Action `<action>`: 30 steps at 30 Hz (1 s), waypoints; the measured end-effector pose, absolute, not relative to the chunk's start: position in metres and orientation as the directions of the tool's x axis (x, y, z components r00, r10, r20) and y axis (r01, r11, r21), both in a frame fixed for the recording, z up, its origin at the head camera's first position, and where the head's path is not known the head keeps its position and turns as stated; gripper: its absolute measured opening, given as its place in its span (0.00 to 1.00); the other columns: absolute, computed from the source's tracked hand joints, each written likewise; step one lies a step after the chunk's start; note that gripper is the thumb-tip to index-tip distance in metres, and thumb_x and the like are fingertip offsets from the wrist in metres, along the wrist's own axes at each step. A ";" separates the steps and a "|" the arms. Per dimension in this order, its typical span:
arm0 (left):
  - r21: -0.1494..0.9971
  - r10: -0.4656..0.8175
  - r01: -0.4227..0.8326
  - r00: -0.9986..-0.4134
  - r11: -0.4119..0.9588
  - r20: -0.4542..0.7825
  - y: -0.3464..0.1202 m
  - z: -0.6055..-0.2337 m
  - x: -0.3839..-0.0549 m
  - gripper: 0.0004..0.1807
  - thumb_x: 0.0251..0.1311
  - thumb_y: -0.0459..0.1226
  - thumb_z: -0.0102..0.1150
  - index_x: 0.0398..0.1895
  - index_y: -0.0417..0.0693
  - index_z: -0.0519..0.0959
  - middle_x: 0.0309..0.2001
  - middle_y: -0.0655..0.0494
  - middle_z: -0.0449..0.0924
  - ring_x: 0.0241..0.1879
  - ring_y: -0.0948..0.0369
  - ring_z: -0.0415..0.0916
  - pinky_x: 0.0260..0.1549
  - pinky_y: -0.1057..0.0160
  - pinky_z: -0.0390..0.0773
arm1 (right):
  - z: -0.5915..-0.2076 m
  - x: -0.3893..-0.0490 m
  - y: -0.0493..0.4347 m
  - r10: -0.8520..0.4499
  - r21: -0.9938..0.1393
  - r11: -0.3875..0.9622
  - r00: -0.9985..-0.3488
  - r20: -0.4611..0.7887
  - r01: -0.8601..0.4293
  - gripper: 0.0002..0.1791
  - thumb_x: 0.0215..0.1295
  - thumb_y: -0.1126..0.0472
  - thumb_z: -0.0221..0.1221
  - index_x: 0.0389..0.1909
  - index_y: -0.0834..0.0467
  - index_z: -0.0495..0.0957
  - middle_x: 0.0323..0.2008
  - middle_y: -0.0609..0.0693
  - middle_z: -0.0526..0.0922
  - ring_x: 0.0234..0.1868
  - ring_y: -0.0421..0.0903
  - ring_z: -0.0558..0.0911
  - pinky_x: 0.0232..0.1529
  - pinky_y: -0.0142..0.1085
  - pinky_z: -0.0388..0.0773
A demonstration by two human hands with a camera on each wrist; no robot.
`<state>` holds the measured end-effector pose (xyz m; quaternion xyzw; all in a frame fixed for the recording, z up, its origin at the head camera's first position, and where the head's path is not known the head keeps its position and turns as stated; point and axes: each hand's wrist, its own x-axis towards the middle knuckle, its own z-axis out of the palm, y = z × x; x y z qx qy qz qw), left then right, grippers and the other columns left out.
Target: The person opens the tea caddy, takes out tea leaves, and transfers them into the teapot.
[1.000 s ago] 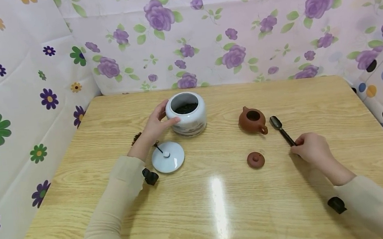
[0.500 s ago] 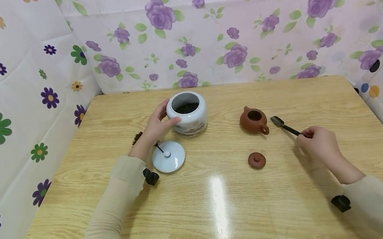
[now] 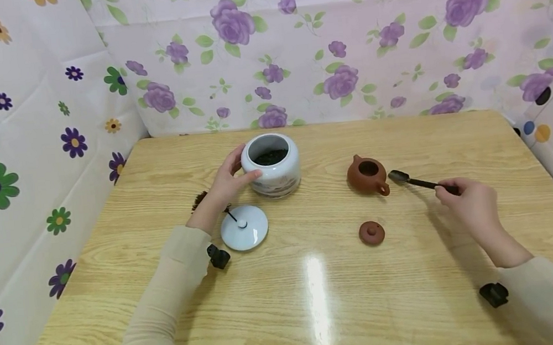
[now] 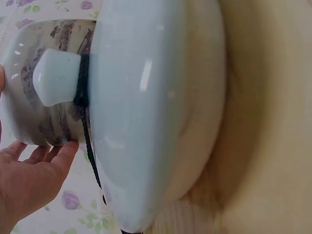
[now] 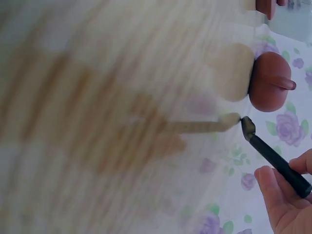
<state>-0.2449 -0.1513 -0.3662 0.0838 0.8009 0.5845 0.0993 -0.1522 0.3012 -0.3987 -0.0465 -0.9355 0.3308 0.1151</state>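
In the head view my left hand (image 3: pixel 227 184) holds the left side of a white porcelain jar (image 3: pixel 279 182), thumb over its front. Dark tea leaves (image 3: pixel 271 158) lie inside. The jar's white lid (image 3: pixel 250 239) rests on the table before it; its knob with a dark cord stands out in the left wrist view. My right hand (image 3: pixel 474 203) pinches the handle of a dark tea scoop (image 3: pixel 422 183). The scoop tilts down, its tip at or just above the table, right of a lidless brown clay teapot (image 3: pixel 363 181). The teapot's lid (image 3: pixel 372 233) lies in front.
A brown bristly object (image 3: pixel 199 200) is partly hidden behind my left forearm. Glossy wood table (image 3: pixel 339 300) carries everything. A flowered cloth (image 3: pixel 295 54) rises behind the back edge, with more patterned cloth at left and right.
My right hand has lifted the scoop's handle off the table and shifted right and slightly back; the scoop has swung flatter, its tip nearer the teapot. My left hand stays on the jar.
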 end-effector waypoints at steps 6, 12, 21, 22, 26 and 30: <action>0.955 0.253 0.027 -0.966 0.296 -0.051 -0.152 -0.367 -0.245 0.43 0.62 0.38 0.61 0.76 0.49 0.47 0.73 0.47 0.53 0.72 0.49 0.49 0.69 0.42 0.51 | -0.393 -0.153 0.302 0.195 -0.647 0.763 -0.952 0.236 -0.004 0.17 0.66 0.58 0.56 0.43 0.70 0.82 0.32 0.66 0.85 0.18 0.17 0.69 0.17 0.20 0.70; 0.952 0.249 0.025 -0.967 0.304 -0.054 -0.152 -0.366 -0.244 0.43 0.62 0.38 0.60 0.76 0.49 0.47 0.73 0.48 0.53 0.73 0.49 0.49 0.69 0.44 0.52 | -0.382 -0.152 0.301 0.307 -0.731 0.680 -0.927 0.217 0.054 0.19 0.65 0.54 0.57 0.47 0.67 0.81 0.19 0.21 0.74 0.19 0.19 0.72 0.16 0.21 0.69; 0.953 0.252 0.026 -0.966 0.302 -0.053 -0.151 -0.365 -0.244 0.43 0.62 0.37 0.60 0.76 0.48 0.47 0.74 0.48 0.52 0.73 0.49 0.48 0.70 0.43 0.51 | -0.368 -0.152 0.297 0.445 -0.955 0.298 -0.886 0.131 0.009 0.09 0.61 0.63 0.62 0.42 0.60 0.83 0.23 0.30 0.82 0.26 0.27 0.82 0.31 0.18 0.78; 0.953 0.252 0.026 -0.966 0.301 -0.053 -0.151 -0.365 -0.244 0.43 0.62 0.37 0.60 0.76 0.48 0.47 0.74 0.48 0.52 0.73 0.49 0.48 0.70 0.43 0.50 | -0.366 -0.152 0.296 0.453 -0.972 0.235 -0.883 0.118 -0.009 0.09 0.60 0.64 0.63 0.41 0.60 0.83 0.24 0.33 0.83 0.27 0.29 0.83 0.32 0.19 0.78; 0.951 0.253 0.032 -0.966 0.306 -0.049 -0.151 -0.365 -0.244 0.44 0.62 0.37 0.60 0.76 0.47 0.46 0.74 0.47 0.52 0.73 0.49 0.48 0.70 0.43 0.48 | -0.359 -0.153 0.293 0.464 -0.996 0.027 -0.881 0.093 -0.091 0.07 0.58 0.68 0.64 0.38 0.63 0.83 0.26 0.42 0.85 0.28 0.34 0.85 0.34 0.23 0.80; 0.950 0.255 0.037 -0.966 0.309 -0.046 -0.152 -0.367 -0.245 0.43 0.62 0.37 0.60 0.76 0.47 0.46 0.73 0.46 0.52 0.72 0.48 0.48 0.70 0.43 0.49 | -0.353 -0.154 0.289 0.456 -0.987 -0.096 -0.887 0.073 -0.131 0.06 0.57 0.70 0.63 0.36 0.63 0.83 0.30 0.47 0.84 0.29 0.37 0.85 0.35 0.25 0.80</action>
